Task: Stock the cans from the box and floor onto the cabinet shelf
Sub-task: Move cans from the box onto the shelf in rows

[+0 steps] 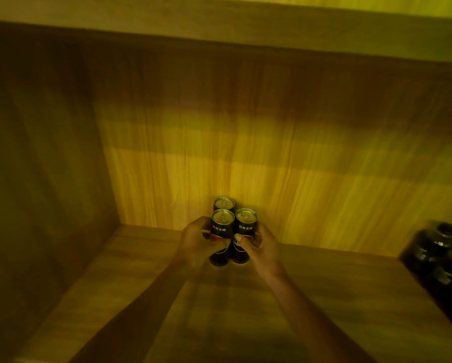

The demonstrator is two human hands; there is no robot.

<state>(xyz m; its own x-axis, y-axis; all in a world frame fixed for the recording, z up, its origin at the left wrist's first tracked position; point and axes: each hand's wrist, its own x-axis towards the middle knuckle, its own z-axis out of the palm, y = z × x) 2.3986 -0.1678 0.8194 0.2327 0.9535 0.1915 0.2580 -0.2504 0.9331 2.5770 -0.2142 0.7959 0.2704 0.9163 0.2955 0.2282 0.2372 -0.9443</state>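
Observation:
Three black cans with silver tops stand close together on the wooden cabinet shelf [146, 260], near its back wall. My left hand [194, 241] wraps the left front can [221, 229]. My right hand [261, 246] wraps the right front can [245, 225], thumb across its label. A third can [224, 203] stands just behind them, touched by neither hand. Both front cans are upright, their bases on or just above the shelf; I cannot tell which.
A dark cluster of more cans [444, 255] sits at the shelf's right edge, blurred. The cabinet's left side wall [44, 166] and back panel [246, 140] enclose the space. Another shelf board [219, 19] runs overhead.

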